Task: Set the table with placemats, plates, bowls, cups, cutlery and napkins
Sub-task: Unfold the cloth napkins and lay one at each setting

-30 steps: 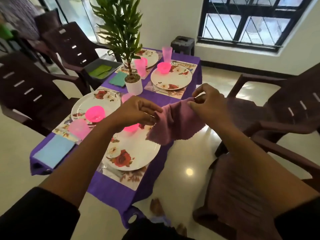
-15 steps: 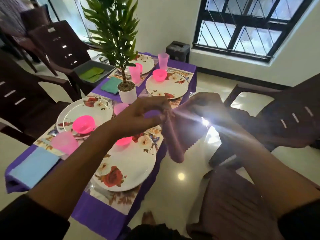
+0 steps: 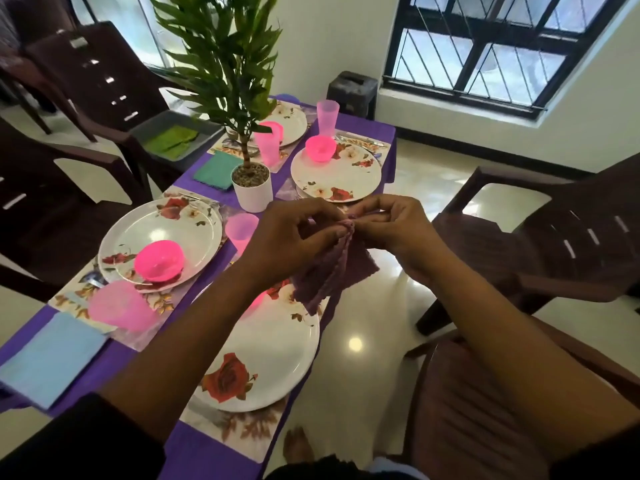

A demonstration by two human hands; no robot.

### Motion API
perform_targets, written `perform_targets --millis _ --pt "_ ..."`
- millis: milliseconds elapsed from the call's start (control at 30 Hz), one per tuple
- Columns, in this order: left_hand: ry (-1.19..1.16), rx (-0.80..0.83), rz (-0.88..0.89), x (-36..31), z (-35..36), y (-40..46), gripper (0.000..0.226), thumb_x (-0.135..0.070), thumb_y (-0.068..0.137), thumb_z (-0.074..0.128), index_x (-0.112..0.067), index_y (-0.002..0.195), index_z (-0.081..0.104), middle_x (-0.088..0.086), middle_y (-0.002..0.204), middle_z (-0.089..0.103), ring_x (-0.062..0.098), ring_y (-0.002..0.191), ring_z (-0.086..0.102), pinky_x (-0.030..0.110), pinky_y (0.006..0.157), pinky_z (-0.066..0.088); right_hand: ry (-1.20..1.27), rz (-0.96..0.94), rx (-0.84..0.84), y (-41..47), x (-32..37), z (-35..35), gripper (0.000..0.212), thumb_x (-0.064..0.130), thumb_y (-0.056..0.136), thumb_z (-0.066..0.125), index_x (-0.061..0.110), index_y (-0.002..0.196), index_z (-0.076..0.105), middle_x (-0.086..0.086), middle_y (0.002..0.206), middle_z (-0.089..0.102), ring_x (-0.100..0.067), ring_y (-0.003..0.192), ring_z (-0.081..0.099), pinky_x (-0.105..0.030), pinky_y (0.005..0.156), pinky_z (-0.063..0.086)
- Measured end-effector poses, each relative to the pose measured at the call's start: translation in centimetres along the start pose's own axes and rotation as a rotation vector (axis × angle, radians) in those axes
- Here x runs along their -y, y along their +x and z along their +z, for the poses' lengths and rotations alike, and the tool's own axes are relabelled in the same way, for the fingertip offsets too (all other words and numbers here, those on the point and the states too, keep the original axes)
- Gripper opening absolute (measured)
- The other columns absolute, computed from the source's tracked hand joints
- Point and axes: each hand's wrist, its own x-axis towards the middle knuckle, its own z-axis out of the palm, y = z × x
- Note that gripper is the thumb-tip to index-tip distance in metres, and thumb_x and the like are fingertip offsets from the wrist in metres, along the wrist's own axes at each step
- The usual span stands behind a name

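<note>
Both hands are pinching the top edge of a purple napkin (image 3: 334, 268): the left hand (image 3: 294, 237) and the right hand (image 3: 394, 230) are meeting fingertip to fingertip, each grip grasping the cloth at its gathered upper corner. From the head view, the napkin is hanging straight down from the grips, folded in half, its long axis running vertically and its lower end dangling over the far rim of the nearest floral plate (image 3: 263, 358). That plate is sitting on a floral placemat (image 3: 242, 427) at the near edge of the purple-clothed worktop (image 3: 114, 358). A pink bowl (image 3: 159, 259) is resting in the left floral plate (image 3: 156, 237), and another pink bowl (image 3: 320, 148) in the far right plate (image 3: 336, 174). A grey tray (image 3: 166, 126) on a chair is holding green napkins (image 3: 171, 142).
</note>
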Motion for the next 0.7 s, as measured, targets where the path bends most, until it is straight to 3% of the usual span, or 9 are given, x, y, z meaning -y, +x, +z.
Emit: perform_targets --millis 133,367,533,633,700 --pt "0.055 -0.067 -0.039 0.9 -0.7 0.8 0.019 -0.033 0.087 0.083 -0.025 0.104 0.08 -0.011 0.091 0.077 0.008 0.08 0.072 0.027 0.069 0.061 0.085 0.04 0.074 1.1 -0.5 0.8 0.025 0.025 0.076 0.09 0.013 0.096 0.082 -0.017 0.099 0.076 -0.037 0.094 0.074 -0.056 0.09 0.061" --pt "0.255 -0.102 -0.077 2.5 -1.5 2.7 0.022 -0.044 0.087 0.082 -0.029 0.102 0.077 -0.011 0.086 0.076 0.006 0.076 0.071 0.035 0.07 0.062 0.22 0.043 0.21 5.4 -0.7 1.1 0.021 0.013 0.097 0.068 -0.002 0.111 0.074 -0.014 0.095 0.076 -0.031 0.089 0.076 -0.034 0.079 0.061" --pt "0.364 -0.147 -0.133 2.8 -1.3 4.1 0.02 -0.046 0.087 0.078 -0.03 0.1 0.073 -0.013 0.085 0.074 0.003 0.076 0.069 0.036 0.068 0.06 0.243 -0.034 0.392 9.1 -1.5 0.6 0.04 0.025 0.085 0.078 -0.003 0.112 0.073 -0.019 0.103 0.073 -0.037 0.098 0.071 -0.043 0.083 0.059" --pt "0.43 -0.145 -0.176 3.1 -1.0 5.0 0.017 -0.04 0.087 0.079 -0.031 0.098 0.07 -0.016 0.077 0.067 0.002 0.069 0.062 0.03 0.063 0.055 0.225 -0.064 0.427 11.5 -1.9 0.2 0.036 0.021 0.079 0.082 -0.001 0.105 0.075 -0.017 0.099 0.075 -0.033 0.094 0.071 -0.04 0.081 0.06" --pt "0.455 -0.103 -0.231 3.8 -1.0 5.5 0.021 -0.048 0.088 0.076 -0.029 0.095 0.069 -0.013 0.074 0.066 0.003 0.067 0.061 0.029 0.06 0.051 0.171 -0.114 0.444 13.2 -2.1 0.1 0.032 0.02 0.079 0.083 -0.001 0.102 0.076 -0.019 0.098 0.075 -0.037 0.095 0.072 -0.044 0.082 0.06"
